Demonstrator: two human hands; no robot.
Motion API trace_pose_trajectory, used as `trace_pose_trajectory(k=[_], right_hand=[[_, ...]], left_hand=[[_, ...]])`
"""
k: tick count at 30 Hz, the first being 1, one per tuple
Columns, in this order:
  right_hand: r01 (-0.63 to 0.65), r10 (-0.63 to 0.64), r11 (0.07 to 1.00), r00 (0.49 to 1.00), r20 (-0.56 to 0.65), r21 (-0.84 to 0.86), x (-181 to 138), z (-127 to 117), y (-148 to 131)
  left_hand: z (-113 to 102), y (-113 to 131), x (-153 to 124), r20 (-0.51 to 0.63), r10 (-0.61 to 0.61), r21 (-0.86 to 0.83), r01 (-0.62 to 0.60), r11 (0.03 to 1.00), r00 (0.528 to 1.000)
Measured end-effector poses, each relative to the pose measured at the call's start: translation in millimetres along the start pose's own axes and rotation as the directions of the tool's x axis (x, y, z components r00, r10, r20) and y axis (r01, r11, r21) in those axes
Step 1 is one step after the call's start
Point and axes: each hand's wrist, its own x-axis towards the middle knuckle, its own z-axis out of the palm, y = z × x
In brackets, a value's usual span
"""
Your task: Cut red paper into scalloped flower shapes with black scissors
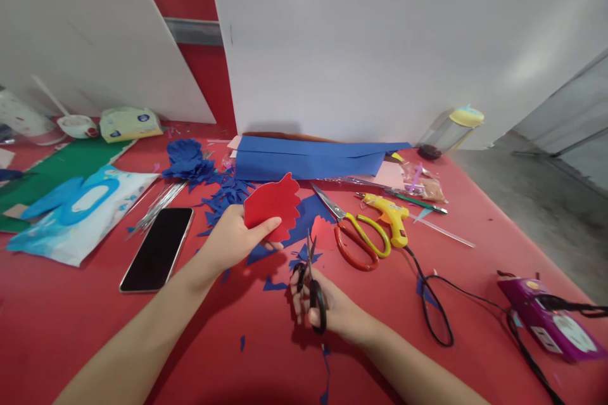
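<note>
My left hand (pixel 232 241) pinches a red paper cutout (pixel 273 205) with a scalloped edge, holding it up above the red table (pixel 95 329). Just to the right and nearer me, my right hand (pixel 327 310) grips small black-handled scissors (pixel 313 284) with their blades pointing up towards the cutout's lower edge. The blades are nearly together and do not touch the paper. A small red paper scrap (pixel 323 232) lies beyond the blade tips.
Orange-and-yellow scissors (pixel 356 234) and a yellow glue gun (pixel 389 215) with a black cord (pixel 437 310) lie to the right. A phone (pixel 156 248) lies to the left. Blue paper sheets (pixel 308 161) and blue scraps (pixel 223 192) lie behind. A purple box (pixel 551 319) sits far right.
</note>
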Motion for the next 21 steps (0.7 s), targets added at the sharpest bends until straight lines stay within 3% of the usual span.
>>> trace_pose_trajectory(k=[5,21], right_hand=[[0.051,-0.051,0.999,0.997,0.055,0.013,0,-5,7],[0.126,-0.125,0.991,0.992,0.016,-0.045,-3,-3,6]], left_hand=[[-2,-1,-2,-0.002,-0.006,0.013,0.006,1.0,1.0],[-3,3,-4,-0.021,0.001,0.04,-0.001,0.999,1.0]])
